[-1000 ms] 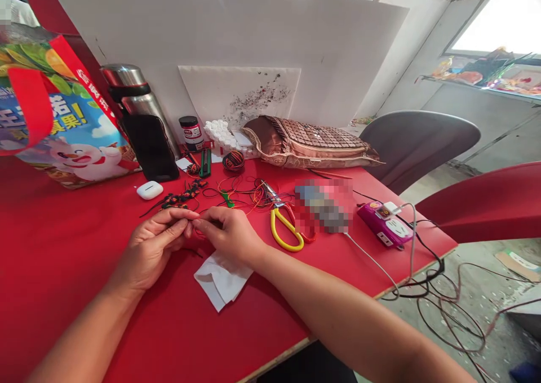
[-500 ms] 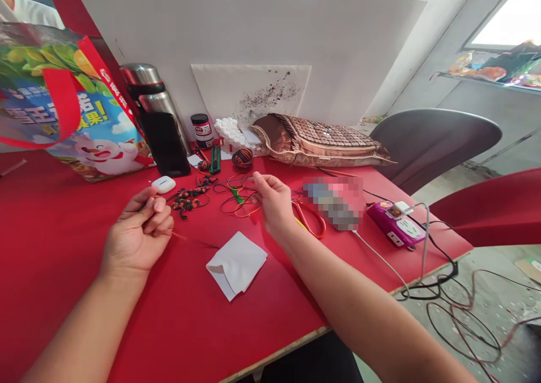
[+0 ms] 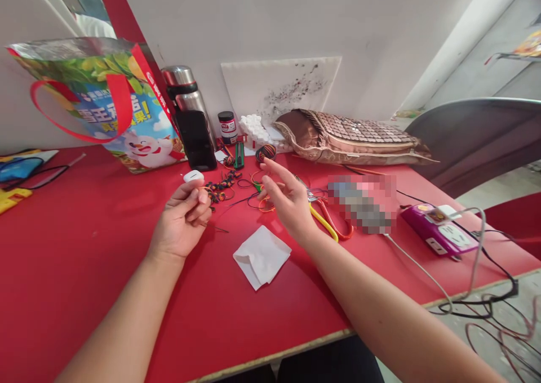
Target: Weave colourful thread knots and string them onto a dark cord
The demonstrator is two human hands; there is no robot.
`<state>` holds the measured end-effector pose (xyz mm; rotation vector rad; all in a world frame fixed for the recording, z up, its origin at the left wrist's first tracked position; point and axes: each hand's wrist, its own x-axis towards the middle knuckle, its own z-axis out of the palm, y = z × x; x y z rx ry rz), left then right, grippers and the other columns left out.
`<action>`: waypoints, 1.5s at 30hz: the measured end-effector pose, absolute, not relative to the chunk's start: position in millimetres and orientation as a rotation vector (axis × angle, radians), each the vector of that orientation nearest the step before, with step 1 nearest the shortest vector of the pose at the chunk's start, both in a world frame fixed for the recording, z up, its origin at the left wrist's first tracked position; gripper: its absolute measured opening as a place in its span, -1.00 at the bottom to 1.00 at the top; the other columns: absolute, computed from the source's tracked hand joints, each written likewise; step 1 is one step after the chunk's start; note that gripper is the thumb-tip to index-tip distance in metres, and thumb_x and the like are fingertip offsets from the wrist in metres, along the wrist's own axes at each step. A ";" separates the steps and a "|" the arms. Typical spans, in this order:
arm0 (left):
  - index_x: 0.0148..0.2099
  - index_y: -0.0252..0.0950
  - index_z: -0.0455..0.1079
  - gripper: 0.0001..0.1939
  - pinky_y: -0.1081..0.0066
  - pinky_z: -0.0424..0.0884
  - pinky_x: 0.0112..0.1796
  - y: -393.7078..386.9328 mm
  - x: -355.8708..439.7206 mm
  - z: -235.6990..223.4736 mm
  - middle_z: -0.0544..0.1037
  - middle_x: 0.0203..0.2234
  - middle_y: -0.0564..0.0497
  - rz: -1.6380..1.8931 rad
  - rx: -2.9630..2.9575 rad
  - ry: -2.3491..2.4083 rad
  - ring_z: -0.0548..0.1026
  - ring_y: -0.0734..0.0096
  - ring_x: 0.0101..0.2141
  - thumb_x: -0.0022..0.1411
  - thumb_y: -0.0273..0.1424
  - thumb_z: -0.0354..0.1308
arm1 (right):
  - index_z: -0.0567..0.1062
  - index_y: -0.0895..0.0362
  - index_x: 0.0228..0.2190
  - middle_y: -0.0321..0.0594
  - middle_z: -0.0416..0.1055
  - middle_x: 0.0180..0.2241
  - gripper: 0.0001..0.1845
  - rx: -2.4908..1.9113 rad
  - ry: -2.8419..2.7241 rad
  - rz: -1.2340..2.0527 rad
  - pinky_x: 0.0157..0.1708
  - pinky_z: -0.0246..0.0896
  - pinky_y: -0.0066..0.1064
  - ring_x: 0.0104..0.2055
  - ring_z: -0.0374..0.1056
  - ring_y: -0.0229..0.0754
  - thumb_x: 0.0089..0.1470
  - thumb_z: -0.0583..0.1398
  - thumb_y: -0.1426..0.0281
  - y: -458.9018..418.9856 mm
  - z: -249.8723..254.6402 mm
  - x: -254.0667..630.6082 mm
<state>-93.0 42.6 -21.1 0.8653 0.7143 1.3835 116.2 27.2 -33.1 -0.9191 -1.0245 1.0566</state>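
My left hand (image 3: 181,217) is closed in a pinch on a thin cord; a dark end of the cord (image 3: 220,230) sticks out below the fingers. Right beside it lie a white earbud case (image 3: 193,176) and a dark knotted cord with orange flecks (image 3: 218,190). My right hand (image 3: 289,203) hovers over the table, fingers spread, with nothing seen in its grasp. Loose coloured cords (image 3: 266,204) lie behind and left of its fingers, partly hidden. Scissors with red and yellow handles (image 3: 324,224) lie by its wrist. Between the hands, nearer me, rests a folded white paper (image 3: 262,259).
Along the back stand a colourful bag (image 3: 143,118), a steel thermos (image 3: 180,79), a black phone (image 3: 194,141) and a dark-lidded jar (image 3: 227,127). A cord ball (image 3: 266,152), green cutter (image 3: 239,156) and brown cushion (image 3: 359,138) are nearby. A purple power strip (image 3: 439,231) trails cables at right.
The view has swung left, so things appear farther right. My right hand has opened from a pinch to spread fingers. My left hand keeps its pinch.
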 end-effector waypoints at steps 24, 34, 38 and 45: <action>-0.25 -0.27 0.71 -0.83 0.57 -0.03 -0.63 40.0 -84.3 -28.6 0.47 -0.61 0.03 1.256 1.043 0.871 0.10 0.67 -0.66 0.02 -0.44 0.49 | 0.48 0.12 -0.56 -0.54 0.04 -0.68 -0.51 -0.844 -0.699 1.324 -0.60 0.05 -0.46 -0.62 -0.06 -0.42 -0.21 0.56 0.07 36.8 -27.2 124.5; -0.24 -0.30 0.65 -0.81 0.65 0.12 -0.61 49.5 -99.2 -29.0 0.44 -0.56 0.09 1.457 0.856 0.828 0.18 0.69 -0.61 0.04 -0.46 0.51 | 0.51 0.13 -0.52 -0.57 0.01 -0.68 -0.51 -0.826 -0.653 1.339 -0.65 0.00 -0.51 -0.63 -0.10 -0.45 -0.23 0.57 0.08 37.3 -31.8 124.7; -0.17 -0.32 0.66 -0.67 0.58 0.34 -0.45 43.7 -87.3 -30.4 0.59 -0.41 -0.01 1.493 0.937 0.870 0.44 0.55 -0.42 0.03 -0.31 0.57 | 0.51 0.13 -0.55 -0.50 0.14 -0.68 -0.52 -0.842 -0.853 1.338 -0.64 0.03 -0.49 -0.64 -0.01 -0.43 -0.16 0.52 0.03 29.0 -34.0 114.4; -0.07 -0.24 0.66 -0.65 0.47 0.44 -0.25 29.7 -72.0 -30.2 0.67 -0.13 -0.11 1.301 1.229 0.904 0.57 0.31 -0.13 0.12 -0.22 0.53 | 0.51 0.11 -0.54 -0.45 0.24 -0.67 -0.48 -0.890 -1.211 1.300 -0.60 0.01 -0.45 -0.63 0.11 -0.38 -0.02 0.43 -0.08 18.4 -37.3 102.4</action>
